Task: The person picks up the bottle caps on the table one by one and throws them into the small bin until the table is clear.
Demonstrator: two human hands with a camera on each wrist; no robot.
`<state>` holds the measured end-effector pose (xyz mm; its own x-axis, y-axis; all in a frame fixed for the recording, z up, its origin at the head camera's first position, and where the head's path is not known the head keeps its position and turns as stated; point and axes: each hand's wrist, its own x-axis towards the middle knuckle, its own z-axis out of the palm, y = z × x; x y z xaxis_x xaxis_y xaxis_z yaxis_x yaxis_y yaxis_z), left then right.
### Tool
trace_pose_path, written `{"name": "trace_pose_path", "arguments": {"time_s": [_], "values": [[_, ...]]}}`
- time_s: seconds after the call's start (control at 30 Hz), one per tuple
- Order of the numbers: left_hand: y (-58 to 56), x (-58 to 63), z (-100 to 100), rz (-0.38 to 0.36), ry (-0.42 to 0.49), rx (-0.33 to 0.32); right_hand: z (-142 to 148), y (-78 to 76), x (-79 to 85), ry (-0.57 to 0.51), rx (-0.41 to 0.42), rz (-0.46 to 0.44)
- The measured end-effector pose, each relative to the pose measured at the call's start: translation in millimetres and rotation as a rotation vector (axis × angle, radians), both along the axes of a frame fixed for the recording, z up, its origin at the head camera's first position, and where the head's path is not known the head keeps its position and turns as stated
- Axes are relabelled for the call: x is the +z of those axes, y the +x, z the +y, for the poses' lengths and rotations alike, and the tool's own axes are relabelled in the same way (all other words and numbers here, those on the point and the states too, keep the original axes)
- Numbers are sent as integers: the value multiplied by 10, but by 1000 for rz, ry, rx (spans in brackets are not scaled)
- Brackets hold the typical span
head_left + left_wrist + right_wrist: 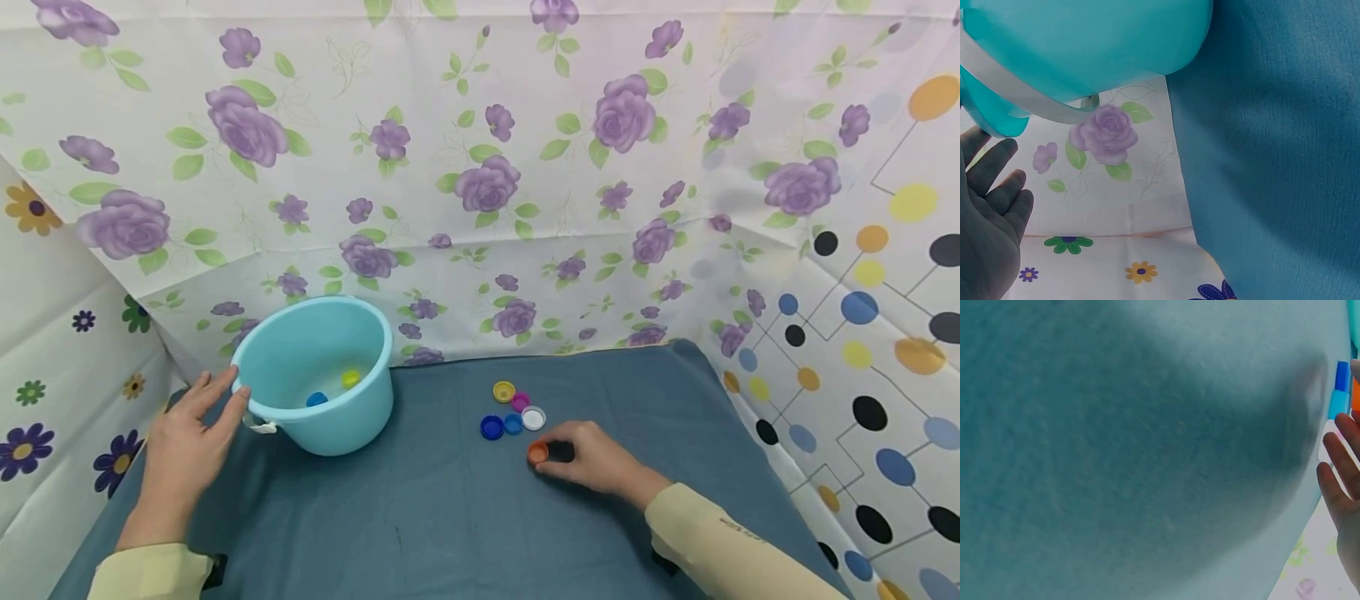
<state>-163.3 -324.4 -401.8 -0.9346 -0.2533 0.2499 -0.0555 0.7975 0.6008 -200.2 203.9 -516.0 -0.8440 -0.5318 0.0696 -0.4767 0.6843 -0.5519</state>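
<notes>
My left hand (183,450) is at the near left side of a light blue bucket (348,425), thumb and forefinger pinching its rim by the handle joint. In the left wrist view the other fingers (1002,190) stretch out below the rim; the thumb is out of sight. A blue cap (317,399) and a yellow-green cap (350,379) lie inside the bucket. My right hand (596,458) pinches an orange bottle cap (537,452) low over the cloth. Between its thumb and forefinger shows a dark patch, whether shadow or object I cannot tell.
Beyond the right hand lie a yellow cap (504,392), a pink cap (521,402), a white cap (533,417), a light blue cap (513,424) and a dark blue cap (492,427). Blue-grey cloth (420,508) covers the table. Patterned sheets (450,275) hang behind and at both sides.
</notes>
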Motion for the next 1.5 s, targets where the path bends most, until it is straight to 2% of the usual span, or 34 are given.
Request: {"name": "trace_pose_path", "arguments": {"time_s": [0.2,0.53,1.03,1.3,1.5], "values": [[-8,4,1,-7,-8,0,-3,-32,114,-11,-65,6],[-2,18,19,-18,-14,12,-78,-196,386,-77,-95,70],[2,17,13,-31,-26,15,-368,-502,777,-138,-74,141],[-3,2,1,-22,-19,8,-561,-584,895,-114,-81,115],[-5,-1,6,-22,-19,11,-687,-616,993,-111,-53,131]]}}
